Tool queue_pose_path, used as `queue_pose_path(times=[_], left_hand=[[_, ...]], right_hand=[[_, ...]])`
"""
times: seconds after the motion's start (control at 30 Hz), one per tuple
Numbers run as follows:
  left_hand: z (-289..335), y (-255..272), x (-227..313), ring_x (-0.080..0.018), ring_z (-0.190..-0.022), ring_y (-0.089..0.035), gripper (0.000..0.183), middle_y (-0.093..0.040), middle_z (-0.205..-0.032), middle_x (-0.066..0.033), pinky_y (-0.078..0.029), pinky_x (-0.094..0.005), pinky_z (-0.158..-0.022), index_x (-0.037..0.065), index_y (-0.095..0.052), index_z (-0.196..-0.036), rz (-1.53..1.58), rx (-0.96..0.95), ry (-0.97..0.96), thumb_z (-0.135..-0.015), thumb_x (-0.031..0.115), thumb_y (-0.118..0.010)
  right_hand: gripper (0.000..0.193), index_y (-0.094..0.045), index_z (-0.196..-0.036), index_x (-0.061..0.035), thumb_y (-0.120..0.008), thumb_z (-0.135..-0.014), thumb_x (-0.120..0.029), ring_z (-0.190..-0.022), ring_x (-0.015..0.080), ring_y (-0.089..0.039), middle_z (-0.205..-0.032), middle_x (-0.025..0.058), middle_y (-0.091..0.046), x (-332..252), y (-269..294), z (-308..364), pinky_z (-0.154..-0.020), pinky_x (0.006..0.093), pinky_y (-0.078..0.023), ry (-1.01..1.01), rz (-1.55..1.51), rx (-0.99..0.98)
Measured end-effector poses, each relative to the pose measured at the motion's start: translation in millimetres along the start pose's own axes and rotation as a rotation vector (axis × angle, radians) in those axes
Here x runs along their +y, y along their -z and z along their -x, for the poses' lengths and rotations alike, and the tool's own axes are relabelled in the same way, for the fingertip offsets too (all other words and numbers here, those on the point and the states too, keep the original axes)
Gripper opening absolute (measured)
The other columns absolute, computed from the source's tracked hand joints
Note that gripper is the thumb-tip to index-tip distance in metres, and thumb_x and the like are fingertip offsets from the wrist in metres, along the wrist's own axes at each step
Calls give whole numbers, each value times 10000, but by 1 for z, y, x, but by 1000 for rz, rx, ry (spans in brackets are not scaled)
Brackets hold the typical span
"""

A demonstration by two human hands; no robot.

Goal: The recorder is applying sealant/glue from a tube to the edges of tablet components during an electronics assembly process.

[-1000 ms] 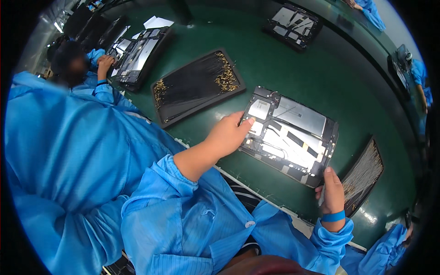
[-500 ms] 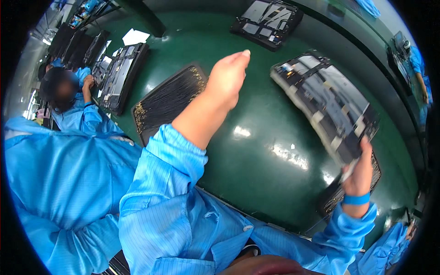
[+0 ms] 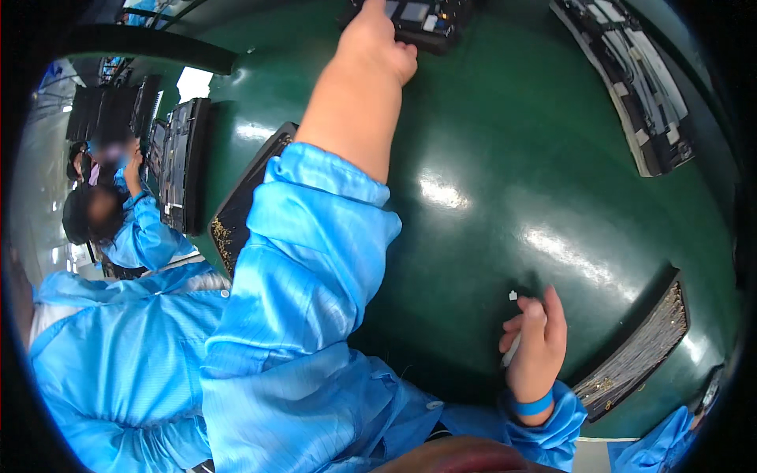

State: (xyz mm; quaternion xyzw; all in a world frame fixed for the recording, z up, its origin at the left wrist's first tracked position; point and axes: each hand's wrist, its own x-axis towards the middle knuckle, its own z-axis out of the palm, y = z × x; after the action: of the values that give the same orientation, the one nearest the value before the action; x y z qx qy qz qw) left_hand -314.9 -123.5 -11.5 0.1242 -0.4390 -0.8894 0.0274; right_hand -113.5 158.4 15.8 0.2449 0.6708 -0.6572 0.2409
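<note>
At the top edge, my left hand (image 3: 374, 47) grips the near side of a black stack of opened flat electronic devices (image 3: 430, 24). Its fingertips run out of the picture and the thumb is bent at the stack's edge. Low on the right, my right hand (image 3: 536, 343) has its fingers partly curled around a small white object (image 3: 511, 351), mostly hidden by the palm; its kind cannot be made out. A blue band circles that wrist. Just beyond the fingertips a tiny white tag (image 3: 513, 296) lies on the green tabletop (image 3: 473, 244).
Another device stack (image 3: 635, 87) lies far right. A black tray with gold-tipped edges (image 3: 639, 347) stands right of my right hand. A similar tray (image 3: 248, 197) is partly behind my left sleeve. At left, a co-worker (image 3: 142, 229) sits by a further stack (image 3: 183, 165); another blue-clad person (image 3: 134, 339) is closer.
My left hand has reached forward to the far stack. My right hand has let go of the device stack, now lying far right, and moved left toward the white tag. The view has shifted.
</note>
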Motion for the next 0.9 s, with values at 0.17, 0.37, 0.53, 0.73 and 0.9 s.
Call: queue_pose_path(times=[0.17, 0.37, 0.53, 0.73, 0.9], left_hand=[[-27, -37, -11, -132, -657, -417, 137, -485, -802, -41, -392, -241, -615, 92, -468, -842, 32, 510, 164, -803, 217, -506], [58, -46, 31, -182, -750, -509, 297, -514, -866, -114, -423, -291, -638, -70, -437, -931, -146, 387, -472, -740, 148, -500], [187, -43, 81, -162, -718, -519, 207, -525, -827, -110, -448, -304, -640, -43, -441, -916, -219, 227, -499, -769, 98, -471], [287, 11, 87, -137, -610, -546, 138, -552, -736, -78, -466, -283, -546, 22, -502, -844, -137, 196, -105, -734, 106, -511], [317, 15, 53, -134, -696, -561, 210, -571, -804, -75, -467, -269, -625, 18, -507, -922, -193, 27, 301, -749, 138, -495]], right_hand=[[332, -423, -1107, 17, -464, -829, -160, -619, 104, -492, -847, 102, -552, 23, 1, 2, -524, 206, -410, 292, -131, 24], [331, -437, -1100, 28, -486, -813, -131, -703, 105, -515, -793, 72, -561, 37, -12, 4, -651, 225, -420, 371, 92, 64], [468, -307, -1208, 4, -477, -819, -193, -539, 42, -399, -683, 20, -479, 19, -26, 24, -451, 165, -345, 360, -40, 7], [330, -504, -1027, 20, -530, -790, -208, -736, 127, -522, -855, 99, -571, 57, -58, 82, -671, 258, -435, 406, 509, -638], [350, -530, -1012, -17, -521, -780, -280, -769, 202, -577, -817, 167, -587, 54, -77, 110, -679, 270, -438, 419, 819, -1104]])
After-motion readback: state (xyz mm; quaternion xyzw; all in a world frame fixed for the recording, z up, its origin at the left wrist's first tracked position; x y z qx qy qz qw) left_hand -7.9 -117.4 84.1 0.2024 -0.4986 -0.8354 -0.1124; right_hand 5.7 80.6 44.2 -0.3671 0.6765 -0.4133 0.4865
